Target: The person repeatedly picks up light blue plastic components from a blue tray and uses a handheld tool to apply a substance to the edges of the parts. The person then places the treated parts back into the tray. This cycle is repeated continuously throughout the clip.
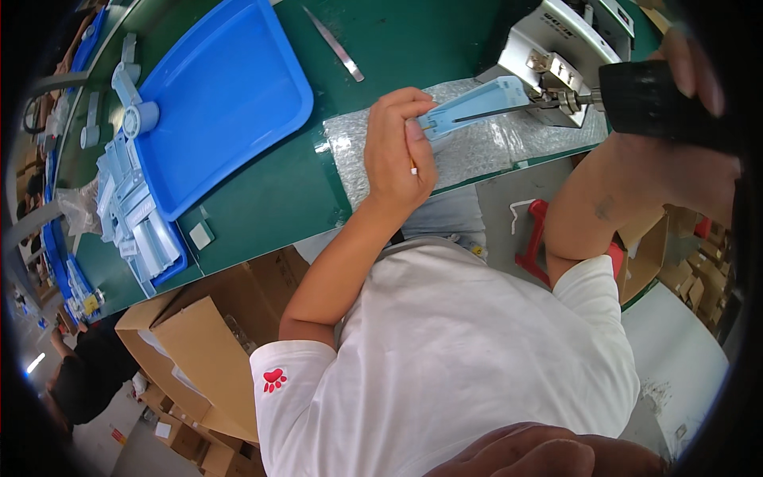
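Observation:
My left hand [400,151] holds a light-blue plastic housing part [497,97], long and hollow, over bubble wrap on the table. Its fingers curl round the narrow end, and a small yellowish stick with a white tip pokes out by the palm. At the right, my right hand [693,67] is closed round the thick black body of an electric screwdriver [656,99], blurred and close to the camera. The screwdriver's long thin bit reaches left across the hollow of the housing part; whether its tip touches is unclear.
A silver screw feeder [552,36] stands behind the part. Tweezers [338,48] lie on the green table [262,187], near a blue tray [214,103]. Several light-blue parts [131,203] are piled at left. Cardboard boxes [203,350] and a red stool [534,242] stand below; another person [91,370] is at lower left.

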A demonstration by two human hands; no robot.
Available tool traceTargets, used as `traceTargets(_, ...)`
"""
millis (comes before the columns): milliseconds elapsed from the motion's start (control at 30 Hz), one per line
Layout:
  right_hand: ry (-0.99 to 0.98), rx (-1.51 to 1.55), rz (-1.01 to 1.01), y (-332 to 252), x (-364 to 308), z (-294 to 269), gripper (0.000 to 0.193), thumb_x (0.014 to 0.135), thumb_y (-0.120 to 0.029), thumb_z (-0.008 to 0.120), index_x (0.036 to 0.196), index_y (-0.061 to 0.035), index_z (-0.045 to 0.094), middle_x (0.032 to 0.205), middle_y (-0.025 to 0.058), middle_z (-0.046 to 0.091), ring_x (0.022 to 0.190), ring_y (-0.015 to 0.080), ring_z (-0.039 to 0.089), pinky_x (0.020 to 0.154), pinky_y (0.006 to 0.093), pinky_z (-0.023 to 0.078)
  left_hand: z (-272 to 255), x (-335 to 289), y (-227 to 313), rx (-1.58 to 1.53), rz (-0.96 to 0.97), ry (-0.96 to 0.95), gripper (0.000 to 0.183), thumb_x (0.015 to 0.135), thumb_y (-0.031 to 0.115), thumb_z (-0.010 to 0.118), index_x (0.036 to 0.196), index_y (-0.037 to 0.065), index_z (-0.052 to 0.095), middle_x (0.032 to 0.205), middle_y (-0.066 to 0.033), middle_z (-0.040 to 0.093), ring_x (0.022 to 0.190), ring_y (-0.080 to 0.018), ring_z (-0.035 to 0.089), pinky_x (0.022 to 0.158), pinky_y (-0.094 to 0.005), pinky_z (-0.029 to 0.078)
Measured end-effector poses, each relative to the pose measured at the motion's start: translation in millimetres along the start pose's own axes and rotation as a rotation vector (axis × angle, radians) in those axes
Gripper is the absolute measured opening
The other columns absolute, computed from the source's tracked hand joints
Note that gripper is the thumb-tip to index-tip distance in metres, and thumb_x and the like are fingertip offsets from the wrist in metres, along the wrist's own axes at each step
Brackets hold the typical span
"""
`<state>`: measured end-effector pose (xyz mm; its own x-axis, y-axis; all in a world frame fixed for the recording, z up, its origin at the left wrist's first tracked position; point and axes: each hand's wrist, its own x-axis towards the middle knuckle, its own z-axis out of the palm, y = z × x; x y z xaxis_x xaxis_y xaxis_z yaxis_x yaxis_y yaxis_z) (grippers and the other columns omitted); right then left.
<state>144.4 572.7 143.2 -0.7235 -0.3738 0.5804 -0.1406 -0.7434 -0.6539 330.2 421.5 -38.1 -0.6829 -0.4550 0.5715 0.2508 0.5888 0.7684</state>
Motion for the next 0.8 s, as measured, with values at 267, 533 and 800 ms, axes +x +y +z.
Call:
traceTargets(267,0.006,-0.067,-0.013,23,-8,7,0.048,0.087,-0.050,0.064,0.103,-0.0057,0.058,0.087,0.0083,0.059,0.067,0.0149,0.057,0.059,0.0295,0.047,0,1,0,-0.003,0.011,0.040,0.021,0.104,0.005,0.042,0.108,-0.004,0.060,0.110,-0.0196,0.065,0.096,-0.0297,0.063,0.086,-0.0367,0.050)
traceTargets(533,0.000,-0.080,-0.011,25,-12,9,0.056,0.084,-0.057,0.065,0.105,-0.0051,0.058,0.088,0.0084,0.058,0.068,0.0154,0.056,0.060,0.0298,0.047,-1,2,0,-0.008,0.005,0.053,0.021,0.104,0.005,0.042,0.106,-0.005,0.061,0.109,-0.0195,0.065,0.093,-0.0297,0.063,0.084,-0.0364,0.050)
traceTargets(800,0.002,-0.084,-0.009,25,-18,5,0.065,0.081,-0.064,0.065,0.107,-0.0044,0.057,0.089,0.0085,0.056,0.069,0.0159,0.056,0.061,0.0302,0.047,1,-1,0,-0.093,-0.046,0.074,0.015,0.093,-0.004,0.051,0.104,-0.003,0.062,0.110,-0.0186,0.063,0.094,-0.0344,0.061,0.083,-0.0409,0.050)
